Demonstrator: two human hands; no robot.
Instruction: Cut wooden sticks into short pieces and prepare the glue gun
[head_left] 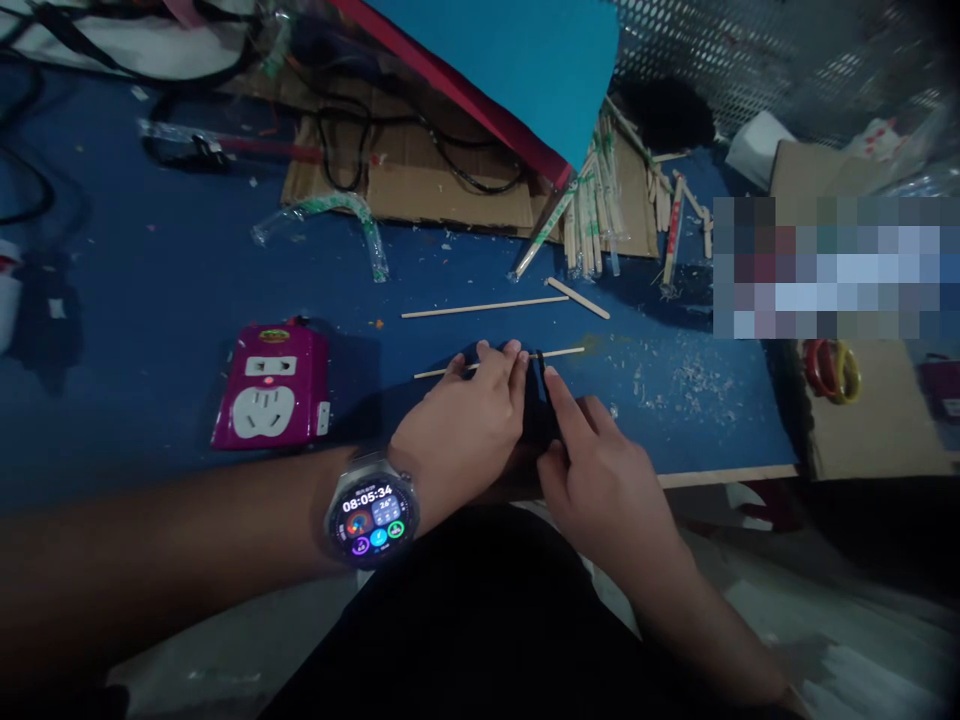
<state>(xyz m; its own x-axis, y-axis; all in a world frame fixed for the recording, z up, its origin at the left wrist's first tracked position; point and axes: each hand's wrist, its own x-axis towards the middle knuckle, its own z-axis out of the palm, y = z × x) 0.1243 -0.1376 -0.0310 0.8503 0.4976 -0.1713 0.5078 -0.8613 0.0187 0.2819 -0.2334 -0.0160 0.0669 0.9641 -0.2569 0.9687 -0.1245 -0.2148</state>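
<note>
Two hands met at one thin wooden stick point(559, 353) on the blue bench point(150, 350). The left hand point(469, 415) pinned it flat under released fingers, while the right hand point(600, 480) gripped a dark tool point(541, 385) across it. Steady downward pressure close beside the tool would have kept the stick from rolling.

A thin stick of pale bare wood point(559, 353) lies on a matt blue counter point(150, 380) flecked with shavings. At nine o'clock sits a glossy magenta plastic socket block point(272, 385); at twelve, rough brown cardboard point(420, 185) and plastic-wrapped wooden chopsticks point(589, 215).
</note>
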